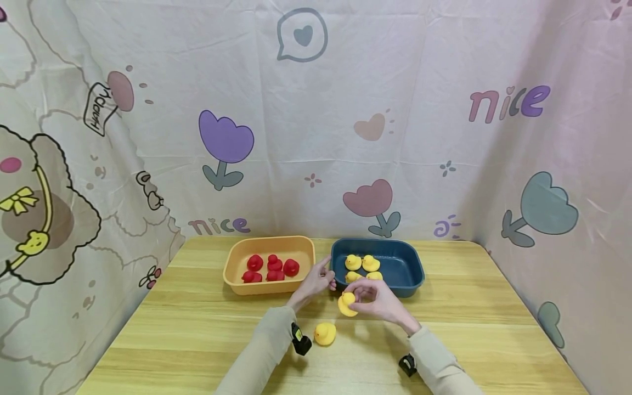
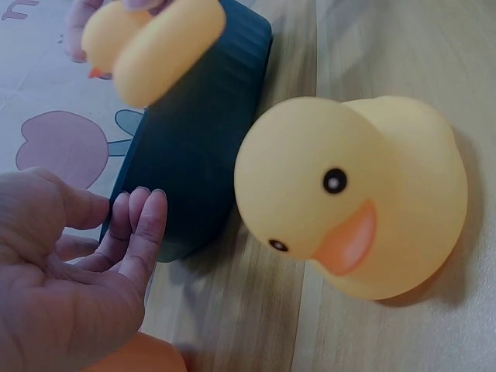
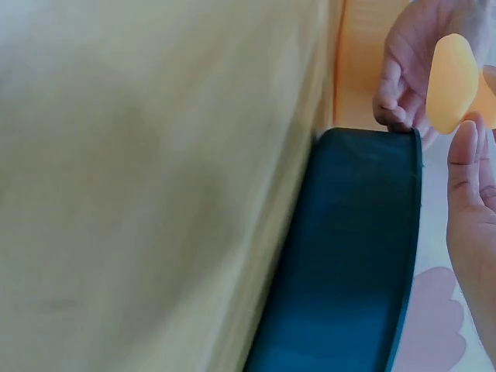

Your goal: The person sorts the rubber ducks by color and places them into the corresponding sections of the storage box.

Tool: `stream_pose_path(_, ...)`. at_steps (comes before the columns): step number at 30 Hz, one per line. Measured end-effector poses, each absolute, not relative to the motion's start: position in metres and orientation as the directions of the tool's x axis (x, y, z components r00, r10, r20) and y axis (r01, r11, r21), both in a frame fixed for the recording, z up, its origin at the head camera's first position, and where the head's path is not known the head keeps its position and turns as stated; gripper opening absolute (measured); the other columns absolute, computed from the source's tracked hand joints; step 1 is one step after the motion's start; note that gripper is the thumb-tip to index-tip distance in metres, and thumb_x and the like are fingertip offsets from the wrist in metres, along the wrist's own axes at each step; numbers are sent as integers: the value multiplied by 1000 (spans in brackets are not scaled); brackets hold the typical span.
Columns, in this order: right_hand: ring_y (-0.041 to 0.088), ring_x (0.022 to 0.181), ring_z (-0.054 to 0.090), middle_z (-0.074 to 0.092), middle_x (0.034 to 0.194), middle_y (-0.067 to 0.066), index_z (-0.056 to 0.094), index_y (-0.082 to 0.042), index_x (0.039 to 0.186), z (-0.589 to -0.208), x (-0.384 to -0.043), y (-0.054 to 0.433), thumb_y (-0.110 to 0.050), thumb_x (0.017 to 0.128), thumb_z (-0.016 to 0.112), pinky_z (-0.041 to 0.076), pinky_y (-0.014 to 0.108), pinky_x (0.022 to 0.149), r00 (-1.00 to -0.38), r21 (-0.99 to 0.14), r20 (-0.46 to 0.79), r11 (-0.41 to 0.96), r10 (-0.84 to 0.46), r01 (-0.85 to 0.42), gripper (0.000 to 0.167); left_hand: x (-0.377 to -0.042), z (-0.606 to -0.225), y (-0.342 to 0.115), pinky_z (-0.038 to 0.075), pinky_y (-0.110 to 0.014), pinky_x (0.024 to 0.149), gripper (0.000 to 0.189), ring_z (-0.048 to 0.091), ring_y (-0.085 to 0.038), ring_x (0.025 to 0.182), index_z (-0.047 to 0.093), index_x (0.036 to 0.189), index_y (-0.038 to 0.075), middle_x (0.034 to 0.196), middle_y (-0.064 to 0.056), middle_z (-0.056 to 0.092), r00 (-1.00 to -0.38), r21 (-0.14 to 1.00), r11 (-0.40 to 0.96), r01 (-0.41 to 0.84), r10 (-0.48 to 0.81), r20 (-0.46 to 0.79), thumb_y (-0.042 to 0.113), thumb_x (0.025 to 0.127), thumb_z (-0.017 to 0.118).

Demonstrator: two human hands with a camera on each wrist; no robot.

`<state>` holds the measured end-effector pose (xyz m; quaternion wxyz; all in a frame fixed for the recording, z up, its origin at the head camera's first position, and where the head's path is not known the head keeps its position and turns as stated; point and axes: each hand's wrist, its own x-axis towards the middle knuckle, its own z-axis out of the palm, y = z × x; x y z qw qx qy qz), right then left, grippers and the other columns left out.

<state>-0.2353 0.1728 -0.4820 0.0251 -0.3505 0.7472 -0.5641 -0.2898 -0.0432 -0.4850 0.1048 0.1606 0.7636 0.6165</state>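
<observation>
My right hand (image 1: 377,299) pinches a yellow rubber duck (image 1: 346,305) in the air, just in front of the blue bin (image 1: 415,285). The left wrist view shows that duck from its flat underside (image 2: 174,50). My left hand (image 1: 316,281) holds the left rim of the blue bin, with several fingers against its outer wall in the left wrist view. Another yellow rubber duck (image 1: 325,333) sits upright on the table beside my left wrist; its orange bill and black eyes show large in the left wrist view. Inside the blue bin are several yellow ducks (image 1: 370,263).
To the left stands an orange bin (image 1: 232,274) with several red rubber ducks (image 1: 274,263) in it. Both bins sit near the back of the wooden table (image 1: 187,329). A printed cloth (image 1: 296,137) hangs behind the table and along both sides.
</observation>
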Motion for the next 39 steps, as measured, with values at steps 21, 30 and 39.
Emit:
stream_pose_path(21, 8, 84, 62, 64, 105, 26, 68, 6, 110, -451, -239, 188, 5, 83, 76, 57, 16, 77, -808, -844, 458, 105, -371, -527, 28, -290, -486, -43, 62, -55, 83, 61, 59, -11, 69, 20, 156, -11, 81, -12, 56, -926, 980, 169, 106, 376, 35, -6, 99, 44)
stream_pose_path(30, 8, 81, 63, 67, 103, 28, 68, 6, 110, -442, -246, 203, 6, 83, 76, 57, 17, 75, -820, -830, 481, 140, -309, -540, 28, -292, -487, -43, 63, -51, 81, 62, 58, -10, 67, 21, 156, -10, 80, -10, 55, -926, 978, 174, 118, 374, 46, -6, 99, 45)
stream_pose_path(39, 7, 78, 62, 69, 101, 25, 69, 4, 109, -444, -257, 221, 4, 83, 77, 55, 15, 73, -841, -823, 473, 210, -263, -528, 27, -292, -487, -42, 63, -51, 81, 61, 58, -10, 67, 21, 156, -10, 81, -12, 56, -928, 977, 180, 114, 370, 40, -6, 99, 45)
